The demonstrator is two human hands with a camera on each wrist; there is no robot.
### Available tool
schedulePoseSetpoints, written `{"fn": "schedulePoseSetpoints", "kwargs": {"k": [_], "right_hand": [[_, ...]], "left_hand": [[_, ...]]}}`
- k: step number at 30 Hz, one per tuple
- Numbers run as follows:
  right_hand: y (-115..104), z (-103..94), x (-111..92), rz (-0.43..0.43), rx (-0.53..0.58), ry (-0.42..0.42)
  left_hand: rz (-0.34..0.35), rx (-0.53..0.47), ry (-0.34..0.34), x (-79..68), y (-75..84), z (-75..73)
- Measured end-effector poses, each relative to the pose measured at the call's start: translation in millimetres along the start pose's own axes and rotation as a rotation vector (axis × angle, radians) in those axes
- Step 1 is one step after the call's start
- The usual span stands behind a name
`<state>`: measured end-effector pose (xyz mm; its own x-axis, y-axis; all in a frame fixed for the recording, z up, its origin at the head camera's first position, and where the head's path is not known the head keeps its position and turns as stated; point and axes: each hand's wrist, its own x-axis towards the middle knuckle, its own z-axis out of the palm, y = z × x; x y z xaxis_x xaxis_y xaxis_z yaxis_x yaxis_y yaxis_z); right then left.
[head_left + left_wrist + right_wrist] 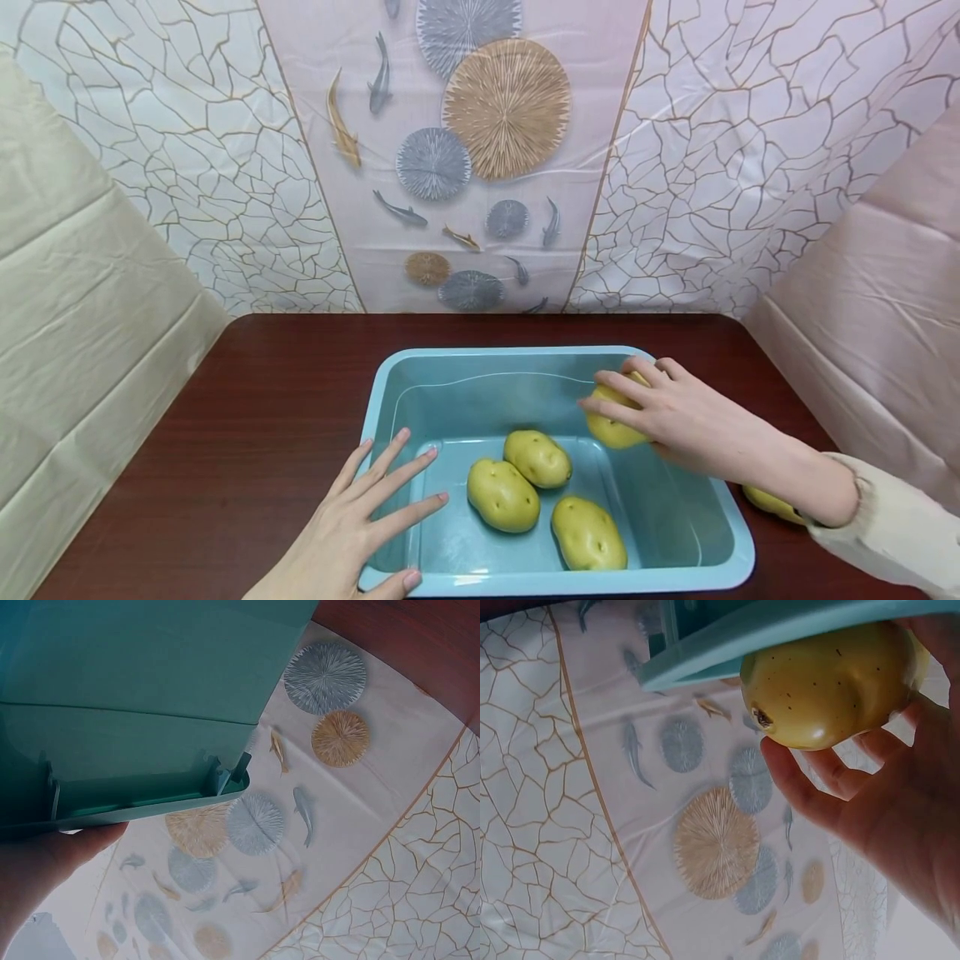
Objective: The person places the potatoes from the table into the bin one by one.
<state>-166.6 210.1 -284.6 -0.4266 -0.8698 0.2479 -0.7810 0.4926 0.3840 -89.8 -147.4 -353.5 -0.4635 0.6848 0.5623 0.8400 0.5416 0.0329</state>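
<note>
My right hand (675, 412) grips a yellow potato (615, 421) over the right side of a light blue plastic tub (390, 375). In the right wrist view the fingers curl round that potato (825, 690) close to the tub's rim (795, 637). My left hand (352, 521) lies with spread, straight fingers over the tub's left edge. From the left wrist view, its thumb side (60, 859) touches the rim from below. On the tub's floor sit three potatoes: one at the back (537, 458), one at the left (503, 495) and one at the front right (588, 533).
Another potato (772, 504) lies on the dark reddish table (225, 467) right of the tub, partly hidden by my right forearm. Patterned cloth (480, 233) hangs behind the table, with plain pale fabric panels (82, 300) at the sides.
</note>
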Motion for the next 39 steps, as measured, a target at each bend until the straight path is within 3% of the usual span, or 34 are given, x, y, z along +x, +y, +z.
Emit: {"fn": "schedulePoseSetpoints", "kwargs": {"k": [11, 39], "right_hand": [[-0.8, 7.7, 3.5, -0.03, -0.003, -0.024], [-0.1, 20.6, 7.6, -0.038, 0.021, -0.216]], "left_hand": [[0.001, 0.001, 0.004, -0.7, 0.3, -0.1], [-0.017, -0.007, -0.016, -0.2, 1.0, -0.8]]}}
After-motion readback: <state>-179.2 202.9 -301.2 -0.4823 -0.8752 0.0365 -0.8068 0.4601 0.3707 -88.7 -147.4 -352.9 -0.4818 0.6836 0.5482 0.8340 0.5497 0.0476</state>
